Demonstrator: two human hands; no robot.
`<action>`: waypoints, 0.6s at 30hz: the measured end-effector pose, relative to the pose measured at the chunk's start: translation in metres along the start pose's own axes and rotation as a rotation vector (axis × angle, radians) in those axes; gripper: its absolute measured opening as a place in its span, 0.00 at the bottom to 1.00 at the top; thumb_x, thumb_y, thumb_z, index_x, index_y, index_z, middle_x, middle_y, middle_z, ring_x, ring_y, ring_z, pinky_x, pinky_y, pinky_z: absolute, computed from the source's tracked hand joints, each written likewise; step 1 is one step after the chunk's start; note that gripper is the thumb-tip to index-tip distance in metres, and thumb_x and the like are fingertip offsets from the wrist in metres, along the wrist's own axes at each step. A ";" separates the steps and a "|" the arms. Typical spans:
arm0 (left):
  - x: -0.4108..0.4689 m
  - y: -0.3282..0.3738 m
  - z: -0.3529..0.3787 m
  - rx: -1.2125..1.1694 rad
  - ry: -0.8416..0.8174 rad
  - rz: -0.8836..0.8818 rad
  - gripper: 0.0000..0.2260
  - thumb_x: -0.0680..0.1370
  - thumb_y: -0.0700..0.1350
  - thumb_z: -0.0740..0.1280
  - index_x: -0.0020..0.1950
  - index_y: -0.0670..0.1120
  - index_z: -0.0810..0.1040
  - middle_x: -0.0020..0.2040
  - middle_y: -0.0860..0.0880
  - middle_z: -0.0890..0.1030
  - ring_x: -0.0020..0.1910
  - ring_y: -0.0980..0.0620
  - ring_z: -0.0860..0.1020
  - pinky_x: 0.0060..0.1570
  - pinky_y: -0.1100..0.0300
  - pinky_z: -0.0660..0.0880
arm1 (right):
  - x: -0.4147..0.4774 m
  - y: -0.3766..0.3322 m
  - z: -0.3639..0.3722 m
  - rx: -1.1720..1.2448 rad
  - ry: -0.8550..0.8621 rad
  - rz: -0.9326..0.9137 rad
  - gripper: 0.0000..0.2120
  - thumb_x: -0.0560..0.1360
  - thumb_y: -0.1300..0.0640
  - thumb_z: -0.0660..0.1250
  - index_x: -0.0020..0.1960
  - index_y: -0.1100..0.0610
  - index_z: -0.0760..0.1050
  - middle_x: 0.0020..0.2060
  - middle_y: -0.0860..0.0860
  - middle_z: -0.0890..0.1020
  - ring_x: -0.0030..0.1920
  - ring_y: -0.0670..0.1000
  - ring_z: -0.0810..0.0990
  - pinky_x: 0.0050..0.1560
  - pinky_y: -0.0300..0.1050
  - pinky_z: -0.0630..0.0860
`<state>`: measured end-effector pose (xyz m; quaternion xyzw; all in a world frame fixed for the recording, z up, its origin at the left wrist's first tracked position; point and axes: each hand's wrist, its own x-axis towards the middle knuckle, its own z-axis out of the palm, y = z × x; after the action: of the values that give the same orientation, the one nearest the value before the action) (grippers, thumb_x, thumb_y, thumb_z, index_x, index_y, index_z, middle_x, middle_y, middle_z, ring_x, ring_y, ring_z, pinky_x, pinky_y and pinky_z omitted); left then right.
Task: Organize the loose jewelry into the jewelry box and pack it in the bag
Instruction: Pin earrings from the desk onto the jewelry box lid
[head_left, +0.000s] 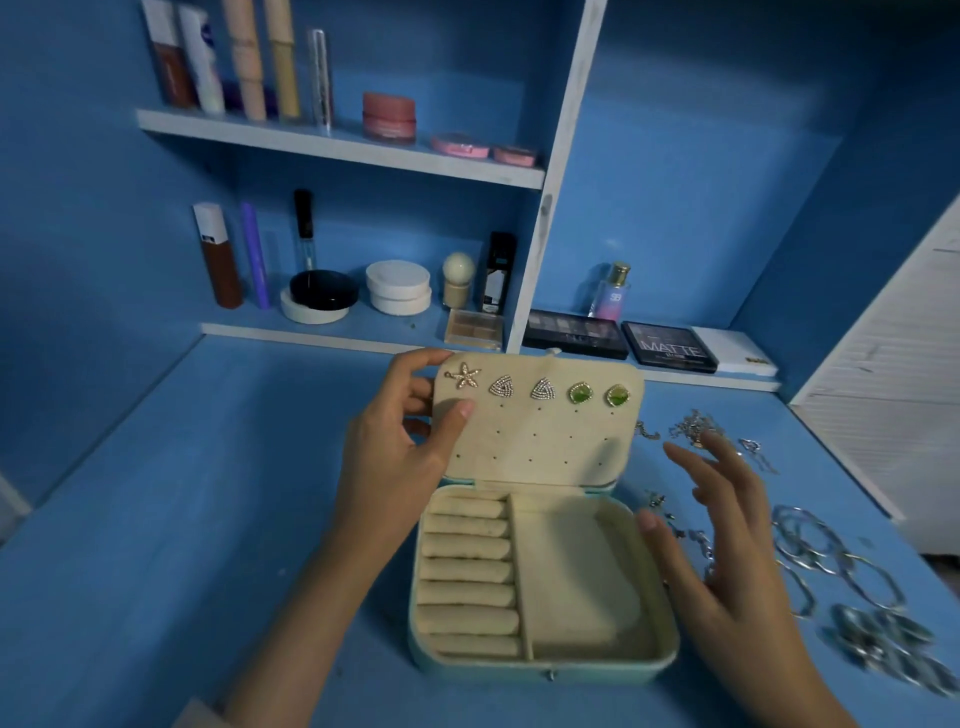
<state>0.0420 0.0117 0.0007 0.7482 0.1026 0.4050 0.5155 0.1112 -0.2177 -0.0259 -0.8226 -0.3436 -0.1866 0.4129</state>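
A mint jewelry box (540, 670) lies open on the blue desk, its cream lid (540, 436) standing up. Pinned along the lid's top row are a starfish earring (464, 375), two triangular studs (522, 388) and two green studs (598, 394). Inside are ring rolls (467, 571) on the left and a bare compartment (576, 582) on the right. My left hand (400, 441) grips the lid's left edge, thumb on its front. My right hand (727, 540) hovers with spread fingers just right of the box, holding nothing. Loose silver chains (696, 426), bangles (826, 556) and more jewelry (883, 644) lie at the right.
Shelves behind the desk carry cosmetic bottles (218, 254), jars (397, 286) and a perfume bottle (613, 291). Eyeshadow palettes (670, 345) lie just behind the box lid. A white slatted panel (893, 389) borders the desk on the right. No bag is visible.
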 end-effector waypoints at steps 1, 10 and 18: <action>0.000 -0.001 0.000 0.004 0.005 0.001 0.15 0.74 0.41 0.71 0.52 0.60 0.73 0.42 0.56 0.82 0.42 0.57 0.80 0.42 0.68 0.75 | -0.002 0.005 -0.002 -0.007 0.011 0.006 0.23 0.73 0.41 0.58 0.67 0.45 0.67 0.70 0.47 0.63 0.69 0.39 0.62 0.63 0.35 0.63; 0.000 -0.006 0.000 0.025 0.029 0.054 0.18 0.74 0.40 0.71 0.52 0.63 0.72 0.42 0.58 0.82 0.42 0.59 0.80 0.44 0.68 0.75 | -0.008 0.031 -0.026 -0.133 0.008 0.055 0.13 0.72 0.52 0.57 0.52 0.49 0.77 0.48 0.42 0.78 0.52 0.43 0.71 0.55 0.29 0.64; -0.001 -0.007 0.000 0.037 0.010 0.086 0.17 0.72 0.45 0.69 0.52 0.65 0.71 0.42 0.65 0.81 0.41 0.62 0.79 0.45 0.71 0.74 | -0.014 0.037 -0.025 -0.161 0.020 0.219 0.15 0.66 0.63 0.59 0.46 0.51 0.80 0.42 0.38 0.77 0.47 0.38 0.70 0.46 0.24 0.63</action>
<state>0.0432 0.0145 -0.0060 0.7591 0.0803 0.4288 0.4832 0.1276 -0.2599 -0.0398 -0.8838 -0.2316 -0.1756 0.3666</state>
